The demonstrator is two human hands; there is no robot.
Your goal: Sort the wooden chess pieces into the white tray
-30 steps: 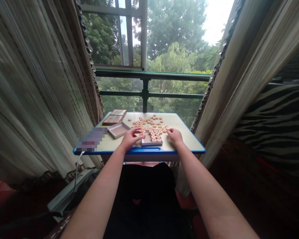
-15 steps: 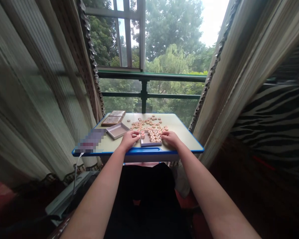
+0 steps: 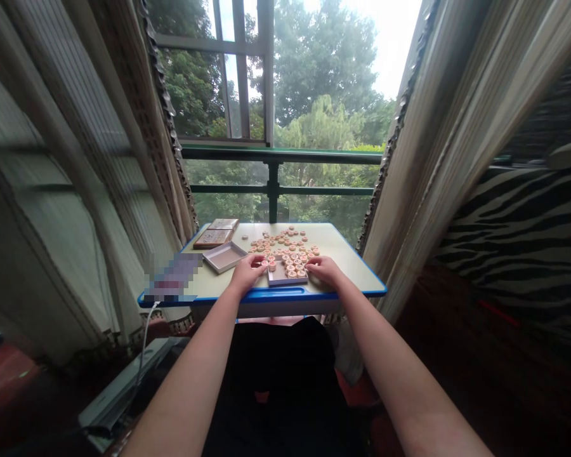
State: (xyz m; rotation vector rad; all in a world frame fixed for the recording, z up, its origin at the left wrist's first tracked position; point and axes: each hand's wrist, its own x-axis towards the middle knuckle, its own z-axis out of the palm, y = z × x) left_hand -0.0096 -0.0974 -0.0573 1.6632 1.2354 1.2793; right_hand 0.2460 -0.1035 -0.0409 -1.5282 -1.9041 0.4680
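A shallow box stands near the front edge of the table, with round wooden Chinese chess pieces grouped in its right part and red-marked ones at its left. My left hand is at the box's left side, its thumb and fingers closed on a red-marked Chinese chess piece. At the right side, my right hand has its fingertips pinched together beside the box wall. What they hold, if anything, is too small to make out. More loose pieces lie scattered behind the box.
An open shallow lid rests left of the box. Behind it lies a folded wooden game board. A blurred-out flat device with a white cable is at the table's left. Curtains flank the table; a green railing stands beyond.
The camera view has tilted up slightly, so the table sits lower in the picture. Both hands stay at the two sides of the box with hardly any movement.
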